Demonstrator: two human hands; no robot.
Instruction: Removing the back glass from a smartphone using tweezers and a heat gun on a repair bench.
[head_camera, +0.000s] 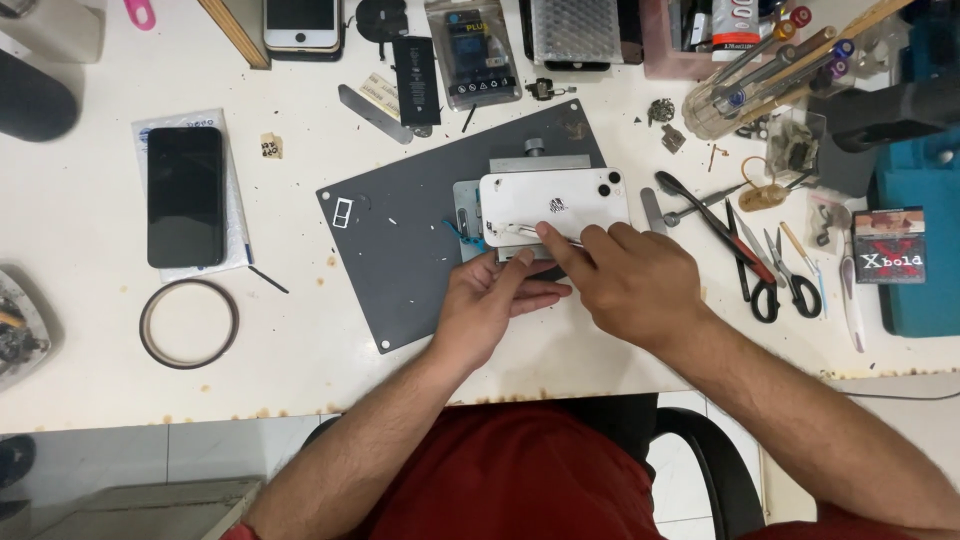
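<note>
A white smartphone with two round camera lenses (553, 205) is seen lying back-up on a small metal holder (468, 215), which sits on a dark grey rubber mat (400, 260) on the white desk (90, 330). The phone's long side runs left to right, and the lenses are at its right end.

The right hand (630, 285) is placed just below the phone, toward the person. It is loosely curled, and the first finger is stretched out so that its tip is pressed on the phone's lower edge, near the middle. A thin silver tool (525, 232) is seen along that same edge, under the fingertip. It cannot be told if the tool is pinched or only touched.

The left hand (490, 300) is laid flat and open on the mat, just below the holder. Nothing is gripped by it. Its fingers are pointed to the right and almost touch the right hand. Of the two hands, the right one is nearer to the phone.

A black phone (185, 195) is laid face-up on the left of the desk, well apart. A brown ring of tape (188, 323) is seen below it. Black scissors (795, 285) and pliers (715, 225) are laid to the right of the mat.
</note>
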